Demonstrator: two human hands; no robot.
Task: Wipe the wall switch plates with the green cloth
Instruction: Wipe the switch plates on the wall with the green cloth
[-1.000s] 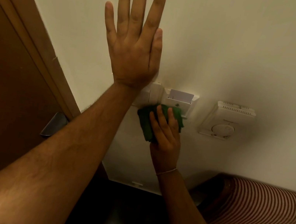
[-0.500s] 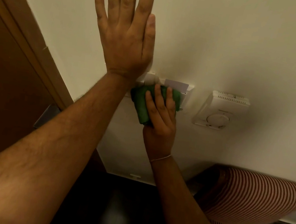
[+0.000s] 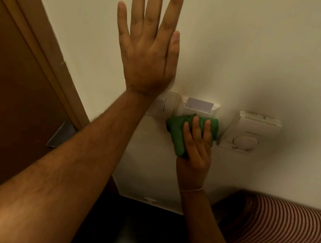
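My right hand (image 3: 196,150) presses a bunched green cloth (image 3: 177,131) against the lower part of the white key-card holder plate (image 3: 198,108), which has a card standing in its slot. To its left is a white switch plate (image 3: 163,106), partly hidden by my left wrist. My left hand (image 3: 148,44) lies flat on the wall above the plates, fingers spread, holding nothing. A white thermostat (image 3: 251,132) with a round dial is mounted to the right of the cloth.
A brown wooden door and frame (image 3: 15,77) with a metal handle (image 3: 60,135) fill the left side. A chair with red and white striped upholstery (image 3: 285,229) stands against the wall at lower right. The floor below is dark.
My right hand has slid the cloth to the right, from the seam between the two plates onto the lower part of the card holder. My left hand stays flat on the wall.
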